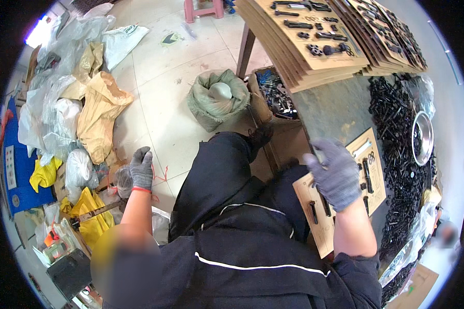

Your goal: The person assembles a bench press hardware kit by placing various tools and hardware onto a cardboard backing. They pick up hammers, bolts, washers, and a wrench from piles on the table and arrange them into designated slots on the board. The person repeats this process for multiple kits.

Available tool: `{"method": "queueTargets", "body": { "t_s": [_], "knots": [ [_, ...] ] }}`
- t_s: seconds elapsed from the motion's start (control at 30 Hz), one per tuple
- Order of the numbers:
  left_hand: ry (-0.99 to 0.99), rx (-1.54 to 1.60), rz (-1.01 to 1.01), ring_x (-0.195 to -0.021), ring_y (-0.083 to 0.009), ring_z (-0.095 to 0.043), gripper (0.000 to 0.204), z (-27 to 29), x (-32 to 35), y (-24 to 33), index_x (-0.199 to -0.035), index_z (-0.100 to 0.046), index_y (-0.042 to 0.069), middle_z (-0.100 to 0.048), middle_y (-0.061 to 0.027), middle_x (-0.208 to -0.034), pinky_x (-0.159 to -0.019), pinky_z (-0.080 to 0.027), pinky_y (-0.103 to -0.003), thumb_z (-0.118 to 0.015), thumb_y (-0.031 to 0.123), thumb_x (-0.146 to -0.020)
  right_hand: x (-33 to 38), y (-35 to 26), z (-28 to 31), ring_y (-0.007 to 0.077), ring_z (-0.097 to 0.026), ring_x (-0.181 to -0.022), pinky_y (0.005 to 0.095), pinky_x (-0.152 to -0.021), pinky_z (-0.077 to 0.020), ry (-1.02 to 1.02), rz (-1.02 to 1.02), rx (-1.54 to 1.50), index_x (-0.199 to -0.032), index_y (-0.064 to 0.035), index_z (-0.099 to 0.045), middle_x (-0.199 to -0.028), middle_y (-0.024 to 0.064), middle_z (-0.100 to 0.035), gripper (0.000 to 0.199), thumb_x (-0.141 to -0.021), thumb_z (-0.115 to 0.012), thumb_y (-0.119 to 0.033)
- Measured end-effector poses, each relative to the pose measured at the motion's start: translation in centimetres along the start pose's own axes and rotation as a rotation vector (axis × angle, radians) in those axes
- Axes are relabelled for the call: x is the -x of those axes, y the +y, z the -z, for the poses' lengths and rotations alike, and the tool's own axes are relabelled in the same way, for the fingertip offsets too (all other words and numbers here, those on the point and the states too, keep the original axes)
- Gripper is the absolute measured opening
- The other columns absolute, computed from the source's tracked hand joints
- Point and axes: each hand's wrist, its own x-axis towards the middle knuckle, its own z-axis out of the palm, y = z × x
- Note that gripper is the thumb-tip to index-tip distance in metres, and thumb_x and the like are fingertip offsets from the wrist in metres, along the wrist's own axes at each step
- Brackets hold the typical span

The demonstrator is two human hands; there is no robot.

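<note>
My right hand (336,175), in a grey glove, is over a tan cardboard sheet (322,234) on the table's near edge. Its fingers are apart and bent, slightly blurred, with nothing visible between them. On the sheet sit black bolts (313,211) and a silver wrench (362,149); the hand hides the middle of the sheet. Away to the left, above the floor beside my leg, is my left hand (142,170) in a matching glove with a red cuff. Its fingers are curled closed, and whatever they may hold is hidden.
Stacked cardboard sheets (314,62) with black hardware stand at the table's far end. A pile of black bolts (394,154) and a metal bowl (423,139) lie right. On the floor are a green sack (206,110) and a box of parts (263,98); bags (98,113) crowd the left.
</note>
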Motion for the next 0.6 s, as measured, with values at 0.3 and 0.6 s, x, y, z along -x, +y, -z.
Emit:
{"method": "queueTargets", "body": {
  "t_s": [0.3,0.6],
  "knots": [
    [-0.057,0.302,0.485,-0.107,-0.0219,-0.054,0.039,-13.3,-10.8,0.7,-0.12,-0.058,0.015,-0.062,-0.0024,-0.112,-0.084,-0.048,-0.037,-0.07,0.026,-0.084,-17.3,-6.7,-18.4,0.0353,-0.058,-0.11,0.0413,-0.096,-0.046,-0.761,-0.019,0.109,-0.115,-0.0025,-0.061,-0.117,0.0205,-0.062,0.044,-0.086,-0.059,-0.035],
    [0.002,0.752,1.002,-0.1,-0.0276,-0.058,0.041,-29.3,-17.1,-13.2,-0.128,-0.053,0.013,-0.062,-0.0119,-0.118,-0.08,-0.049,-0.046,-0.051,0.037,-0.096,-29.0,4.6,-44.9,0.0393,-0.057,-0.11,0.0439,-0.094,-0.0466,-0.628,-0.498,0.008,-0.119,-0.003,-0.059,-0.117,0.0257,-0.06,0.044,-0.084,-0.057,-0.03]
  ]
}}
